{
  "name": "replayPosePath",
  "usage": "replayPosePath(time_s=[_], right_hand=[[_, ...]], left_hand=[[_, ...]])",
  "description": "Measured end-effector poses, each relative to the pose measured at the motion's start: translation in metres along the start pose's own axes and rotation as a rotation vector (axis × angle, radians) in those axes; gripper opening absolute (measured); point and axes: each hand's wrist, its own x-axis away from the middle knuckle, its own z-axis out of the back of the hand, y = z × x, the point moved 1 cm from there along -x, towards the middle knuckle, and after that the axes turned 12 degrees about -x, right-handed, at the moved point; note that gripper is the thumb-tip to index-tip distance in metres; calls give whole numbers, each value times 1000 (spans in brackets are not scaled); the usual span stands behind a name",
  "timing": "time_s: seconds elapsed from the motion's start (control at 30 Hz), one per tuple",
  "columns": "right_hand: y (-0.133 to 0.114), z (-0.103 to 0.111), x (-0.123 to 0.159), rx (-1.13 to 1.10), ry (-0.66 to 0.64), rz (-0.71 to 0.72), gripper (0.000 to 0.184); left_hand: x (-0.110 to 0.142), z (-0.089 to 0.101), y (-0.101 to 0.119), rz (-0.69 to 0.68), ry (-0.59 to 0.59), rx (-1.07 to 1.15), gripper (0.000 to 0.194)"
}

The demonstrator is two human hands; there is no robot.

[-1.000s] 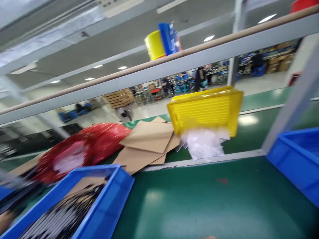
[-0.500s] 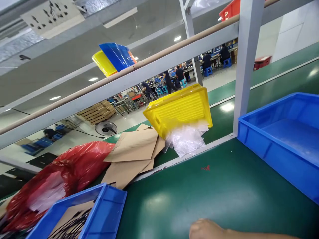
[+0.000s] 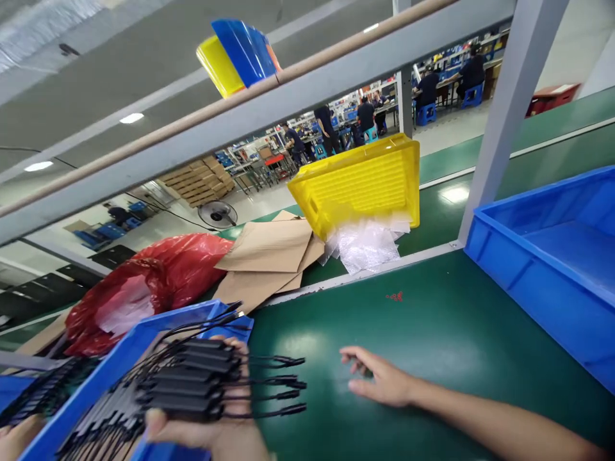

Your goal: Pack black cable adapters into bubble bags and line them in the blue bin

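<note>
My left hand (image 3: 230, 419) is closed around a stack of several black box-shaped cable adapters (image 3: 192, 378), thumb on the near side. Their short plug leads stick out to the right, and longer cables trail left. The stack is over the near end of a blue bin (image 3: 168, 318), which contains more dark cables and grey adapters (image 3: 103, 413). My right hand (image 3: 379, 378) hovers over the green work surface (image 3: 327, 326) right of the stack, fingers loosely apart and holding nothing.
Part of another hand (image 3: 22, 435) shows at the left edge beside the bin. A large blue bin (image 3: 523, 262) stands right. Behind lie a red plastic bag (image 3: 192, 262), cardboard sheets (image 3: 269, 246), bubble bags (image 3: 368, 246) and a tilted yellow tray (image 3: 365, 179). A grey post (image 3: 514, 121) rises right.
My left hand has come into view gripping the black adapters. My right hand has moved up and left, its fingers now extended. The view has shifted, so the background sits higher.
</note>
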Motion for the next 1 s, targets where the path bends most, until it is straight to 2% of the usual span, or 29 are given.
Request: replayPosePath(time_s=[0.07,0.13,0.2,0.3,0.47,0.53,0.63,0.7,0.73,0.8,0.87,0.93,1.0], right_hand=[[-26,7,-2,53,-25,34,84],[-45,8,-3,178,-71,26,100],[-54,1,-5,312,-109,-2,107],[-47,-13,-10,454,-137,-61,105],[-24,-20,-19,651,-151,-60,75],[-18,-15,-20,820,-157,-51,67],[-9,-2,-19,1053,-242,11,61],[-1,7,-15,1171,-283,75,58],[3,12,-14,1216,-292,99,56],[11,20,-10,1282,-296,115,53],[17,27,-8,1322,-294,104,52],[21,31,-7,1337,-297,89,52],[23,32,-8,1335,-307,85,51]], left_hand=[[22,-15,-29,146,0,171,76],[46,-29,-58,316,28,267,65],[67,-38,-80,451,52,289,58],[87,-42,-96,577,72,314,55],[93,-25,-104,656,105,334,53],[92,-13,-109,750,102,331,55],[87,11,-117,890,160,303,52],[81,27,-121,930,156,222,46],[78,36,-122,901,130,132,42],[73,50,-122,755,107,-124,39],[70,59,-116,570,189,-397,43],[70,61,-110,398,284,-596,58],[73,53,-106,258,251,-714,71]])
